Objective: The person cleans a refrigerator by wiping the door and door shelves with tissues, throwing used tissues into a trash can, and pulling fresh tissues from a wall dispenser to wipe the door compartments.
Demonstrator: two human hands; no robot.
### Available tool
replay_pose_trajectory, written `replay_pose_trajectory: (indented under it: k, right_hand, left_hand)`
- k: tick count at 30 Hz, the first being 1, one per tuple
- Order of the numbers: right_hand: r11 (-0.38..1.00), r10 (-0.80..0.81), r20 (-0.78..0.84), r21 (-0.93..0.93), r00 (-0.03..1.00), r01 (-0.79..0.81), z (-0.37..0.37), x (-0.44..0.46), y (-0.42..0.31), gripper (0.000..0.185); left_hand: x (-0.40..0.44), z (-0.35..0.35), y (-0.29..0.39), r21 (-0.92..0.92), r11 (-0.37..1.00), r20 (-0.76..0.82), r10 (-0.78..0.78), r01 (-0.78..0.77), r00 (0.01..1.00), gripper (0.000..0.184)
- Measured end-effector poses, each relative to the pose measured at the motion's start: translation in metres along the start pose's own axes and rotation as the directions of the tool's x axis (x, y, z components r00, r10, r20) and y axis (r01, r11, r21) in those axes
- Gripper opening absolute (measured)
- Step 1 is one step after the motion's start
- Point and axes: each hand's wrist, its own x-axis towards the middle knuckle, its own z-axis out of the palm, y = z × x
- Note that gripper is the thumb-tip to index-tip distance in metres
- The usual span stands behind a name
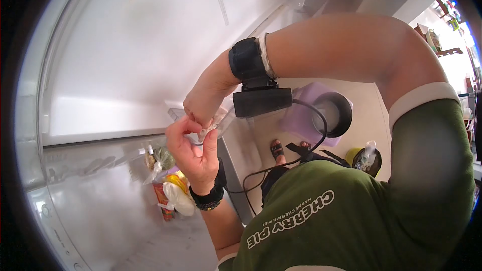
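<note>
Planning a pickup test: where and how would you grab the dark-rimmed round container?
I'd pinch its dark rim at the picture's right, coming from above on that side, thumb inside. The opening faces up towards the camera, so the edge looks reachable. In this view the black cable crosses its left part, making the right the likely clearer approach.

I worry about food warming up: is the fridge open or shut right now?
Open: the fridge shows its white interior uncovered, with bagged items visible inside.
</note>
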Motion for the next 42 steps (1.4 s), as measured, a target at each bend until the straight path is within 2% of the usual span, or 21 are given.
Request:
replay_pose_trajectory:
  k: [4, 9, 12, 17, 21, 24, 27, 30, 33, 36, 39, 42]
  right_hand:
    - [1.0, 0.007, 0.002, 0.029, 1.0, -0.007, -0.003, -0.007, -0.005, 0.023]
    - [0.988, 0.016, 0.039, 0.152, 0.999, -0.021, -0.01, -0.02, -0.01, 0.021]
    - [0.985, 0.061, 0.02, 0.161, 0.998, -0.063, -0.011, -0.022, -0.01, 0.022]
    - [0.92, -0.043, 0.03, 0.392, 0.999, 0.028, -0.006, -0.009, 0.009, 0.022]
    - [0.77, -0.121, 0.0, 0.631, 0.993, 0.094, -0.007, -0.019, 0.015, 0.018]
    - [0.756, -0.127, -0.024, 0.645, 0.992, 0.112, -0.011, -0.012, 0.035, 0.016]
    - [0.883, -0.048, -0.037, 0.465, 0.998, 0.06, -0.007, -0.009, 0.03, 0.02]
    - [0.998, 0.026, -0.049, 0.056, 0.998, -0.023, 0.0, -0.008, 0.007, 0.024]
    - [0.999, -0.04, -0.081, -0.022, 0.996, 0.039, 0.005, -0.007, -0.002, 0.03]
    - [0.998, -0.067, -0.108, 0.005, 0.992, 0.068, 0.009, -0.013, -0.008, 0.032]
    - [0.993, 0.031, -0.01, 0.113, 0.999, -0.03, 0.01, -0.009, -0.006, 0.033]
    - [0.994, 0.043, 0.007, 0.099, 0.999, -0.043, 0.01, -0.017, -0.012, 0.032]
  left_hand:
    - [0.002, 0.004, 0.002, 0.039, 0.998, -0.066, 0.043, -0.04, 0.997, 0.056]
    - [0.003, 0.004, 0.0, 0.059, 0.996, -0.068, 0.076, -0.072, 0.995, 0.053]
    - [0.004, 0.005, -0.001, 0.056, 0.994, -0.067, 0.096, -0.092, 0.993, 0.054]
    - [0.004, 0.005, -0.002, 0.032, 0.993, -0.078, 0.115, -0.113, 0.99, 0.056]
    - [0.002, 0.003, -0.001, 0.03, 0.995, -0.084, 0.1, -0.098, 0.991, 0.054]
    - [0.001, 0.003, 0.001, 0.054, 0.993, -0.074, 0.11, -0.106, 0.991, 0.054]
    - [-0.003, -0.002, 0.001, 0.158, 0.98, -0.005, 0.124, -0.122, 0.992, 0.058]
    - [-0.004, -0.004, 0.003, 0.22, 0.968, 0.031, 0.116, -0.12, 0.993, 0.059]
    - [-0.005, 0.0, 0.003, 0.175, 0.979, -0.037, 0.113, -0.105, 0.993, 0.055]
    - [-0.005, 0.001, 0.003, 0.159, 0.983, -0.064, 0.105, -0.094, 0.992, 0.053]
    - [-0.006, -0.001, 0.003, 0.163, 0.983, -0.051, 0.099, -0.089, 0.994, 0.053]
    - [-0.006, -0.001, 0.001, 0.132, 0.987, -0.045, 0.1, -0.093, 0.994, 0.053]
